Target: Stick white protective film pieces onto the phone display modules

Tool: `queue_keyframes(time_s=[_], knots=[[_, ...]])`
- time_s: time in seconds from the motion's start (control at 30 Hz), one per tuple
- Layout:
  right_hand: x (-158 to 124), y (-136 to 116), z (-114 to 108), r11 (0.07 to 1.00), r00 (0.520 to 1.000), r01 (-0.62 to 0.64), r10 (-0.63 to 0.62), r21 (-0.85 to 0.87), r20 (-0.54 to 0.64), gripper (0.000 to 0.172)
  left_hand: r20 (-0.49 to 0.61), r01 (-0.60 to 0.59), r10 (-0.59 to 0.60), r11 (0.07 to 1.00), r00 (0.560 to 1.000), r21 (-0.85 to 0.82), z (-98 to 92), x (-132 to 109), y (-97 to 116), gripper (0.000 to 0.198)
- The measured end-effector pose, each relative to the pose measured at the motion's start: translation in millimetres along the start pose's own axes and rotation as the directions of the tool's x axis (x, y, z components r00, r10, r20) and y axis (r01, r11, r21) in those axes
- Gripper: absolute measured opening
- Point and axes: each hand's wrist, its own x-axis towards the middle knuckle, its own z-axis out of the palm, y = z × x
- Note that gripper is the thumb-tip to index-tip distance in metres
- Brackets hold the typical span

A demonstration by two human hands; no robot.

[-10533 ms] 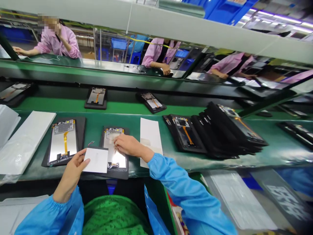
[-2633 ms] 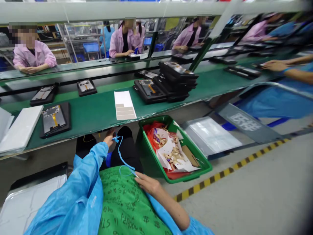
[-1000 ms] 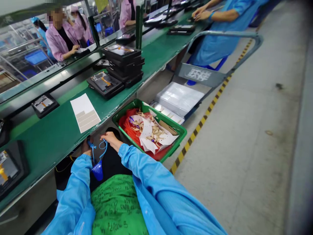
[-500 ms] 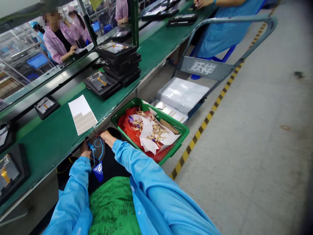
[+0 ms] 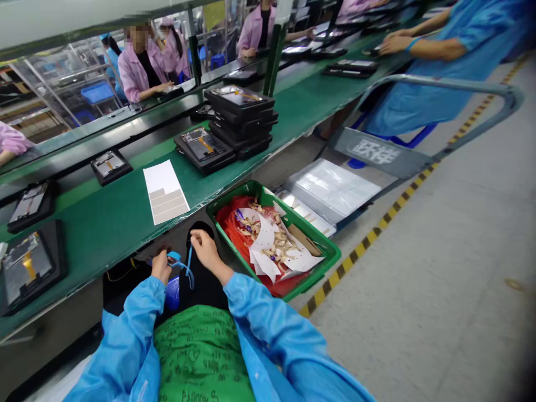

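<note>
Below the bench edge, over my lap, my left hand (image 5: 161, 267) is closed on a light blue wrist strap (image 5: 175, 259). My right hand (image 5: 205, 249), to its right, pinches the strap's free end, which hangs in a loop between the two hands. A dark blue tag-like piece (image 5: 172, 293) lies just under my left hand, against my dark clothing; what it is attached to is hidden. On the bench in front of my hands lies a white sheet with beige label strips (image 5: 170, 206).
A green crate (image 5: 312, 283) with red plastic, paper and scraps stands to my right, beside a trolley (image 5: 377, 151) carrying clear sheets. Stacked black trays with devices (image 5: 245, 120) and single trays (image 5: 31, 268) sit on the green bench (image 5: 104, 215). A co-worker in blue (image 5: 444, 84) sits further along.
My hands have come back from under the bench edge towards my body. The right hand has risen with the strap's end, and the loop has been pulled out. My view has shifted left.
</note>
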Motion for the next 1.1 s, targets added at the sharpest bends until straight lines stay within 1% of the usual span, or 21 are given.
queue_keyframes(time_s=[0.03,0.1,0.13,0.2,0.27,0.33,0.4,0.47,0.53,0.57,0.6,0.63,0.7,0.77,0.83,0.87,0.93,0.97,1.03,1.07,1.1], knots=[[-21,3,2,0.998,0.998,0.044,-0.042,-0.048,0.056,0.02,-0.006,-0.01,0.01,0.999,1.0,-0.033,-1.1,-6,-4,0.035],[-56,6,11,0.97,0.971,0.178,-0.146,-0.164,0.191,0.024,0.005,-0.065,0.066,0.992,0.998,-0.105,-6.0,-24,-6,0.035],[-68,6,16,0.944,0.951,0.247,-0.192,-0.219,0.242,0.028,0.017,-0.103,0.106,0.985,0.994,-0.137,-9.4,-34,-5,0.036],[-80,2,25,0.901,0.927,0.328,-0.25,-0.283,0.28,0.032,0.047,-0.181,0.193,0.965,0.98,-0.188,-17.4,-58,0,0.042],[-80,-5,31,0.931,0.932,0.296,-0.233,-0.214,0.277,0.031,0.09,-0.278,0.301,0.938,0.949,-0.209,-26.0,-81,7,0.046],[-78,-13,36,0.978,0.938,0.203,-0.182,-0.04,0.295,0.03,0.104,-0.378,0.405,0.902,0.908,-0.208,-34.9,-101,11,0.047],[-79,-20,40,0.983,0.942,0.114,-0.152,0.142,0.298,0.03,0.081,-0.438,0.457,0.88,0.886,-0.181,-43.9,-112,11,0.046],[-86,-26,45,0.956,0.955,0.065,-0.143,0.287,0.26,0.034,0.108,-0.425,0.437,0.898,0.893,-0.117,-52.3,-117,11,0.042],[-94,-31,49,0.922,0.963,0.038,-0.137,0.384,0.232,0.039,0.206,-0.378,0.381,0.924,0.901,-0.054,-58.6,-117,13,0.038],[-98,-33,49,0.916,0.964,0.043,-0.143,0.398,0.223,0.041,0.26,-0.35,0.348,0.936,0.901,-0.039,-60.5,-116,15,0.038],[-101,-34,47,0.925,0.962,0.073,-0.164,0.374,0.218,0.042,0.3,-0.328,0.323,0.944,0.897,-0.037,-61.5,-116,17,0.039],[-103,-36,44,0.942,0.954,0.131,-0.205,0.309,0.221,0.043,0.326,-0.315,0.311,0.948,0.893,-0.041,-61.4,-117,20,0.041],[-106,-37,31,0.948,0.91,0.304,-0.319,0.098,0.266,0.044,0.379,-0.324,0.309,0.946,0.872,-0.025,-58.6,-120,28,0.041],[-104,-36,14,0.88,0.838,0.464,-0.4,-0.1,0.371,0.047,0.431,-0.365,0.326,0.931,0.841,0.009,-52.3,-127,35,0.035],[-95,-34,-3,0.798,0.784,0.56,-0.423,-0.222,0.454,0.049,0.459,-0.411,0.356,0.912,0.814,0.021,-42.1,-135,41,0.033],[-89,-34,-11,0.772,0.778,0.578,-0.425,-0.263,0.463,0.049,0.454,-0.442,0.385,0.897,0.804,0.022,-35.7,-140,43,0.033],[-75,-40,-20,0.765,0.796,0.567,-0.414,-0.306,0.441,0.051,0.414,-0.525,0.472,0.851,0.778,0.018,-21.4,-147,44,0.034],[-70,-47,-21,0.786,0.812,0.545,-0.407,-0.292,0.419,0.053,0.402,-0.559,0.511,0.829,0.76,0.004,-14.5,-149,44,0.034],[-63,-66,-18,0.877,0.849,0.456,-0.379,-0.149,0.368,0.058,0.417,-0.57,0.55,0.817,0.723,-0.09,-3.6,-150,43,0.034],[-61,-77,-14,0.919,0.871,0.392,-0.361,-0.029,0.333,0.059,0.444,-0.536,0.549,0.827,0.708,-0.168,-0.3,-149,43,0.035],[-59,-87,-9,0.939,0.891,0.329,-0.345,0.104,0.296,0.06,0.478,-0.484,0.541,0.839,0.692,-0.249,1.5,-146,43,0.037]])
